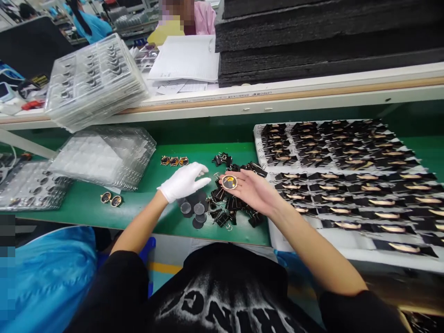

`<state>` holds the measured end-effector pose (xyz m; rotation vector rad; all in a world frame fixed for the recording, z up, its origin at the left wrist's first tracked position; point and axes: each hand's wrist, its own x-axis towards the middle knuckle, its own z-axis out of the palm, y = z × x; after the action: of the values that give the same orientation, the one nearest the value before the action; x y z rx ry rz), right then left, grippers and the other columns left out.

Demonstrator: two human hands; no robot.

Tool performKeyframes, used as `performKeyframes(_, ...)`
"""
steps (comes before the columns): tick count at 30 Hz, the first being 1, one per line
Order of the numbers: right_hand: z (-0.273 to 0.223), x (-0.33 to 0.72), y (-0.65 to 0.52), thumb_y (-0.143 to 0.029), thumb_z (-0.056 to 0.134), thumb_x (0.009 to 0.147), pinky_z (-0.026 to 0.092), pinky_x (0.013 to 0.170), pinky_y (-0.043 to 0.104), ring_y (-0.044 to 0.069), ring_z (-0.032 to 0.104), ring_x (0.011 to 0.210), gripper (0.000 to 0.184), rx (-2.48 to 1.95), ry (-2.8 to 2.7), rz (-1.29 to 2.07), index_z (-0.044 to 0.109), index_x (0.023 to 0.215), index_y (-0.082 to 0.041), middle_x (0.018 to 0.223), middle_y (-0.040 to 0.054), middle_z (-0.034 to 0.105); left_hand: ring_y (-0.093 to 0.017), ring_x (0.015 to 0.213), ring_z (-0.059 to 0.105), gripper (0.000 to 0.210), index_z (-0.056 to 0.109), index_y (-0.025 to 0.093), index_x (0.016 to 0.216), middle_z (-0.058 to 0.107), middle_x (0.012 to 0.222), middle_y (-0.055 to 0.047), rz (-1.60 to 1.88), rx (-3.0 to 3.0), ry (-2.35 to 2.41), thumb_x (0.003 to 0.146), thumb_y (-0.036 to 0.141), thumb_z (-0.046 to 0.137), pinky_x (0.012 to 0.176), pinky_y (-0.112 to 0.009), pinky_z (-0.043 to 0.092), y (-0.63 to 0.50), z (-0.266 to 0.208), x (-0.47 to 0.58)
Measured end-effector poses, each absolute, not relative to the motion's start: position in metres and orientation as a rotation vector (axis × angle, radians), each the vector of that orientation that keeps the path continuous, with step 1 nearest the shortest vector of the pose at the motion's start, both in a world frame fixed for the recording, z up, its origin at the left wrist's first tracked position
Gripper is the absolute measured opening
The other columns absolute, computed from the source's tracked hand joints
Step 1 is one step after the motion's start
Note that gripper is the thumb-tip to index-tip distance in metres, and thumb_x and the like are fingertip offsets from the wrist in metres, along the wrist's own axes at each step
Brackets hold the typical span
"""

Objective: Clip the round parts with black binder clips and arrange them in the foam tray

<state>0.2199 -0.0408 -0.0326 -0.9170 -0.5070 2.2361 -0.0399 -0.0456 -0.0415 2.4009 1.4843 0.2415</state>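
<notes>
My right hand [255, 190], bare and palm up, carries a round gold-rimmed piece [229, 182] with a dark and amber face on its outstretched fingers. My left hand [185, 180], in a white glove, is a little to the left of that piece, thumb and fingers apart, with nothing visible in it. A heap of black binder clips [234, 203] lies under and around my right hand. Several dark round discs [199, 209] rest on the green bench below my left hand. Just beyond that hand, three similar gold-rimmed pieces [174, 161] sit in a row.
Two more round gold-rimmed pieces [115, 201] lie at the left. Stacked clear plastic trays [138, 152] stand behind them. At the right, white trays [274, 170] hold rows of binder clips clamped on pieces. A shelf [194, 101] with black foam slabs [312, 41] crosses the back.
</notes>
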Motion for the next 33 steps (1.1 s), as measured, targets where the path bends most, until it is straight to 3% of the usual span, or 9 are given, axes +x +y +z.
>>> performKeyframes(3,-0.040,0.230,-0.039,-0.030,0.045,0.102,0.048,0.118,0.043,0.025,0.071,0.121,0.031,-0.870,-0.579,2.144,0.069,0.110,-0.012,0.121,0.0175,0.076,-0.029,0.105,0.068,0.037,0.067,0.030,0.126,0.068,0.119,-0.008,-0.258,2.400,1.445,0.093,0.045,0.065,0.090,-0.039,0.050,-0.040,-0.051,-0.062)
performKeyframes(5,-0.045,0.235,-0.037,-0.033,0.048,0.100,0.044,0.122,0.047,0.028,0.068,0.126,0.030,-0.852,-0.684,2.103,0.070,0.110,-0.014,0.124,0.0164,0.075,-0.030,0.107,0.067,0.032,0.069,0.032,0.123,0.067,0.121,-0.008,-0.395,2.369,1.378,0.092,0.042,0.066,0.091,-0.038,0.048,-0.036,-0.055,-0.069)
performKeyframes(11,-0.051,0.241,-0.039,-0.032,0.052,0.098,0.053,0.111,0.060,0.032,0.065,0.131,0.028,-0.870,-0.803,2.127,0.070,0.116,-0.019,0.138,0.0136,0.069,-0.023,0.095,0.068,0.028,0.071,0.026,0.106,0.070,0.108,-0.006,-0.293,2.217,1.387,0.083,0.041,0.079,0.078,-0.029,0.046,-0.023,-0.067,-0.078)
performKeyframes(15,-0.044,0.233,-0.044,-0.024,0.058,0.096,0.054,0.112,0.053,0.028,0.072,0.120,0.021,-0.965,-0.699,2.106,0.073,0.110,-0.019,0.127,0.0113,0.075,-0.018,0.072,0.063,0.025,0.068,0.022,0.087,0.068,0.081,-0.001,-0.149,2.300,1.352,0.084,0.045,0.078,0.064,-0.026,0.040,-0.023,-0.053,-0.071)
performKeyframes(17,-0.042,0.228,-0.046,-0.019,0.061,0.095,0.055,0.112,0.049,0.025,0.074,0.114,0.018,-1.009,-0.668,2.072,0.073,0.107,-0.019,0.121,0.0099,0.077,-0.016,0.069,0.061,0.029,0.068,0.021,0.092,0.067,0.076,0.000,0.176,2.343,1.461,0.091,0.050,0.070,0.064,-0.027,0.040,-0.029,-0.039,-0.054)
performKeyframes(20,-0.042,0.225,-0.046,-0.017,0.062,0.095,0.056,0.110,0.048,0.024,0.077,0.106,0.018,-0.995,-0.681,2.076,0.073,0.108,-0.019,0.117,0.0093,0.078,-0.017,0.078,0.064,0.031,0.070,0.021,0.106,0.070,0.083,-0.003,0.674,2.494,1.480,0.101,0.048,0.054,0.073,-0.030,0.045,-0.040,-0.019,-0.020)
performKeyframes(27,-0.049,0.230,-0.044,-0.027,0.068,0.096,0.063,0.101,0.045,0.017,0.077,0.086,0.016,-0.937,-0.758,2.089,0.077,0.108,-0.020,0.106,0.0049,0.078,-0.021,0.073,0.063,0.041,0.073,0.023,0.109,0.070,0.079,-0.008,0.205,3.033,1.028,0.104,0.018,0.032,0.066,-0.036,0.036,-0.035,-0.003,0.021)
performKeyframes(30,-0.053,0.230,-0.043,-0.026,0.076,0.091,0.065,0.098,0.042,0.014,0.075,0.084,0.022,-0.917,-0.771,2.093,0.076,0.112,-0.021,0.105,0.0024,0.078,-0.023,0.085,0.066,0.041,0.067,0.024,0.127,0.073,0.097,-0.011,0.160,3.013,0.976,0.103,0.017,0.035,0.068,-0.036,0.039,-0.029,-0.004,0.016)
performKeyframes(33,-0.054,0.230,-0.043,-0.025,0.084,0.083,0.065,0.096,0.037,0.016,0.074,0.097,0.035,-0.863,-0.818,2.101,0.075,0.117,-0.022,0.110,0.0020,0.078,-0.026,0.098,0.067,0.043,0.057,0.026,0.144,0.071,0.121,-0.013,0.186,2.929,0.930,0.104,0.027,0.041,0.075,-0.037,0.045,-0.026,-0.005,0.010)
